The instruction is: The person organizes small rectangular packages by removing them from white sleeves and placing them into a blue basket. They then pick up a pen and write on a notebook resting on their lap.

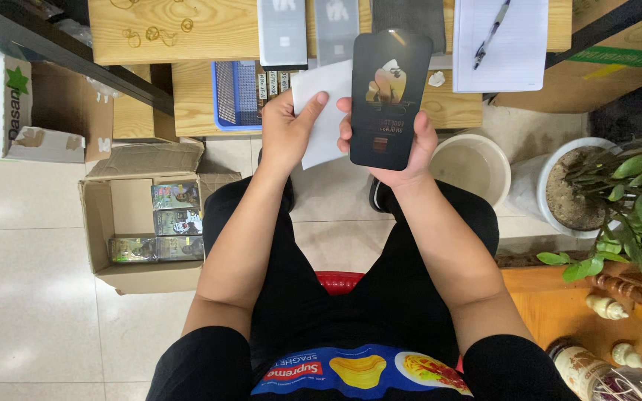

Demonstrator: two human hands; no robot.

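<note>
My right hand [403,145] holds a black phone-shaped screen protector pack [388,96] upright, its printed face toward me. My left hand [285,130] pinches a white paper sleeve [328,111] just left of it, thumb on top; the sleeve's right edge lies behind the black pack. Both hands hover in front of a low wooden table [195,96], above my knees.
A blue mesh basket [235,93] with small packs sits on the table, dark flat packs [282,33] and a notepad with a pen [499,41] behind. An open cardboard box [150,226] with small boxes stands at left. A bucket [473,167] and potted plant [596,186] are at right.
</note>
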